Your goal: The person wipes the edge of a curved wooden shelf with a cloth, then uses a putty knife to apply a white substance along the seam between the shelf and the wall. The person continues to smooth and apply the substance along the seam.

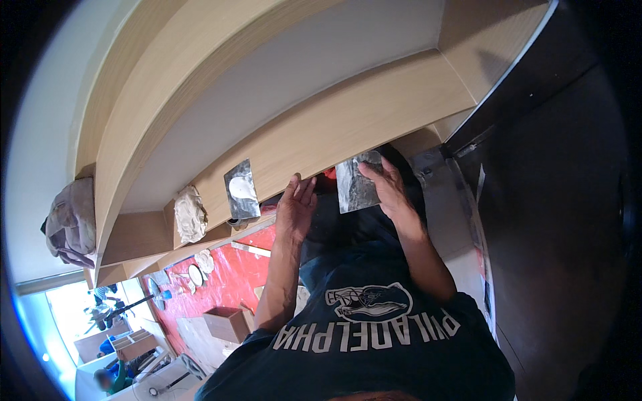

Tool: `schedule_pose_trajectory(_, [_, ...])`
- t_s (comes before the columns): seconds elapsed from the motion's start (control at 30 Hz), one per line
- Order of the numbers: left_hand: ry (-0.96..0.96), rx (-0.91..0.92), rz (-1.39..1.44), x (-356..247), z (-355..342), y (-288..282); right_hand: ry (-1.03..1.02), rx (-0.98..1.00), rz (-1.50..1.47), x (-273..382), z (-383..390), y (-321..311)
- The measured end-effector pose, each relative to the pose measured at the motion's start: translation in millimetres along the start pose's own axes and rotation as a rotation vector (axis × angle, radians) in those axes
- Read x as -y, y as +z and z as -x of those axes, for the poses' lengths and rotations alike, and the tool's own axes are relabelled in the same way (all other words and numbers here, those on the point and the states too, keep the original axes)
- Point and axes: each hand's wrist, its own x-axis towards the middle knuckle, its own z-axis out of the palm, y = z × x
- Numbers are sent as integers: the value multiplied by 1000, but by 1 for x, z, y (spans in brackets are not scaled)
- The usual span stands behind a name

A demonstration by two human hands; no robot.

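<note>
One smeared grey sheet in the right hand, one beside the shelf edge

Two flat, silvery-grey, roughly rectangular pieces stand out near the person's hands. The first, a thin grey sheet with dark, cloudy streaks [353,192], is clamped in the right hand [393,188], the thumb laid across its upper face. It sits just below the front edge of a long, pale wood-grain shelf [374,100]. Its surface looks mottled, with paler, shinier patches among the smudges; what it is made of cannot be told.

The left hand [294,212] is apart from the right, fingers bent at the shelf's front edge; whether they grip the board cannot be told.

To its left, the second piece, a dark-and-silver rectangular plate [247,209], lies on the shelf near the edge, bearing a smooth, rounded white mass [242,188]. Farther left is a crumpled off-white cloth-like bundle [190,214], and beyond that a bunched grey-mauve cloth [72,220].
</note>
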Motion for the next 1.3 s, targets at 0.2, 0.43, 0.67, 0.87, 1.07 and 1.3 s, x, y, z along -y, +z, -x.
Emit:
schedule_pose_trajectory(0.2, [-3,7,92,-4,3,-5,-101,-266,-67,58,10,-52])
schedule_pose_trajectory(0.43, [-63,109,82,5,-16,6,-6,-94,104,9,7,-5])
schedule_pose_trajectory(0.67, [-87,128,158,4,-11,12,-81,-212,-23,44,24,-39])
schedule_pose_trajectory(0.87, [-189,271,140,33,-21,80,-362,-465,-220,102,55,-80])
schedule_pose_trajectory(1.07, [-250,357,80,36,-26,91,-321,-199,-360,80,46,-52])
schedule_pose_trajectory(1.3, [-248,348,75,36,-27,72,-270,-215,-88,62,22,-28])
